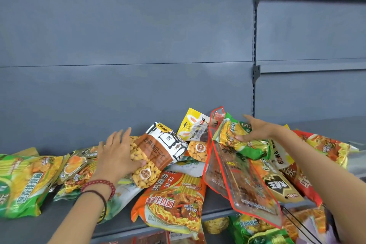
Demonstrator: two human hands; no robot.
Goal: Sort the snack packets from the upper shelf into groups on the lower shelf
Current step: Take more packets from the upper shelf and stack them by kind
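Observation:
A heap of snack packets covers the grey upper shelf (pixel 213 200). My left hand (pixel 116 154) grips the left edge of a brown-and-white seed packet (pixel 156 150), thumb under it. My right hand (pixel 255 130) holds a green-and-yellow noodle packet (pixel 237 140) lifted slightly above the heap, fingers over its top and thumb beneath. A clear red-edged packet (pixel 237 182) leans below that hand. An orange beef-noodle packet (pixel 174 204) lies at the shelf's front edge. A big green noodle packet (pixel 21 182) lies at the far left. On the lower shelf, packets (pixel 257 230) show beneath the edge.
The grey back panel (pixel 126 45) rises behind the heap. A slotted upright post (pixel 254 45) divides this bay from the one to the right. A yellow packet (pixel 193 125) leans against the panel. Red noodle packets (pixel 324 148) lie at the far right.

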